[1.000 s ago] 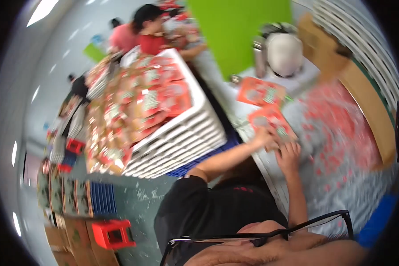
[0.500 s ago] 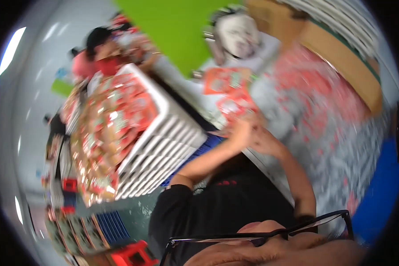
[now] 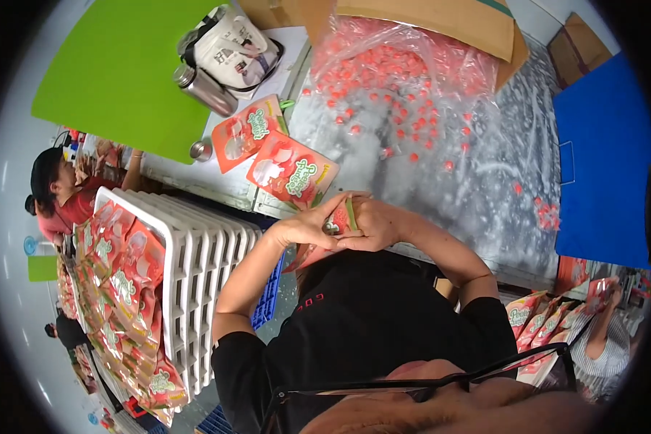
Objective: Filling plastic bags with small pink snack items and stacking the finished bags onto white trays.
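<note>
Close to my chest, at the table's near edge, both hands grip a red pouch (image 3: 338, 217) with a pale green strip along its top. My left hand (image 3: 307, 226) closes on its left side, and my right hand (image 3: 374, 223) has its fingers bent over the right side. Most of this pouch is hidden by the hands. Just beyond my left hand lies a printed red pouch (image 3: 294, 170), flat on the table, overlapping a second flat pouch (image 3: 246, 136). Small red wrapped pieces (image 3: 412, 119) are scattered over the grey tabletop (image 3: 340, 163) ahead of my right hand.
Stacked white crates (image 3: 213, 264) heaped with filled pouches (image 3: 126, 282) stand at my left. A steel bottle (image 3: 204, 90), a metal cap (image 3: 201, 150) and a white bag (image 3: 235, 50) sit beyond. A cardboard box (image 3: 441, 25) backs the loose pieces; a blue panel (image 3: 607, 159) borders the right.
The view has swung toward the right and sharpened, so crates and table appear farther left. My hands, blurred together before, now show spread around the pouch near my chest.
</note>
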Available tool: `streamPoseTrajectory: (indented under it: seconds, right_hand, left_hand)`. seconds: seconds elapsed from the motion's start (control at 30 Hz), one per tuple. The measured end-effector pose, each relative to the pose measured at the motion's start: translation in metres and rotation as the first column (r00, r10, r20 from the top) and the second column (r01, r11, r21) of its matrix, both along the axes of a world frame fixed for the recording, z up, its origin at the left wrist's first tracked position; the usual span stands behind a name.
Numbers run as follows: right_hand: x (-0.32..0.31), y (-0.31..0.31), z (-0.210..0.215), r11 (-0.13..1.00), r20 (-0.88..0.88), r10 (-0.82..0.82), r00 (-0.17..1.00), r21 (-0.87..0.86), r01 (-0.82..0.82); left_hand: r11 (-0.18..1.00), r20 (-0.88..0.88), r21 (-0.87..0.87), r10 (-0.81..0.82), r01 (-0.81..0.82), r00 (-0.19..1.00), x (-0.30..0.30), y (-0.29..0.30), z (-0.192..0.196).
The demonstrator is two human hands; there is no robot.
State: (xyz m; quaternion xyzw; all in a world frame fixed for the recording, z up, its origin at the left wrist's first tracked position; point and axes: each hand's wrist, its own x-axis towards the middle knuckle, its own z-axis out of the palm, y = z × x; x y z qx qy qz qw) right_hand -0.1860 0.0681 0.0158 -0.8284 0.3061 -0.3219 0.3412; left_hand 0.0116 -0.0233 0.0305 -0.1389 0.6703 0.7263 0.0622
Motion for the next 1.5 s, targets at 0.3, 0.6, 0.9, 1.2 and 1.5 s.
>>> streamPoseTrajectory:
  seconds: [0.3, 0.6, 0.9, 1.2, 1.5]
  right_hand:
    - [-0.076, -0.043, -0.085, 0.348, -0.284, -0.930, 0.234, -0.474, 0.809]
    - [-0.086, -0.033, -0.114, 0.561, -0.555, -0.746, 0.368, -0.227, 0.796]
    - [-0.127, 0.021, -0.107, 0.516, 0.417, -0.853, 0.313, 0.586, 0.625]
    - [-0.122, 0.026, -0.139, 0.293, -0.141, -0.949, 0.283, -0.062, 0.954]
    - [-0.070, -0.006, -0.111, 0.543, -0.345, -0.837, 0.425, -0.426, 0.724]
  left_hand:
    - [0.870, -0.019, 0.089, 0.488, -0.485, 0.872, 0.015, 0.035, -0.017]
    - [0.822, -0.106, 0.198, 0.560, -0.534, 0.822, 0.026, 0.035, -0.041]
    - [0.852, -0.088, 0.102, 0.521, -0.513, 0.849, 0.023, 0.033, -0.041]
    - [0.813, -0.076, 0.196, 0.570, -0.548, 0.818, 0.024, 0.036, -0.036]
    - [0.840, -0.118, -0.134, 0.513, -0.526, 0.850, 0.017, 0.035, -0.027]
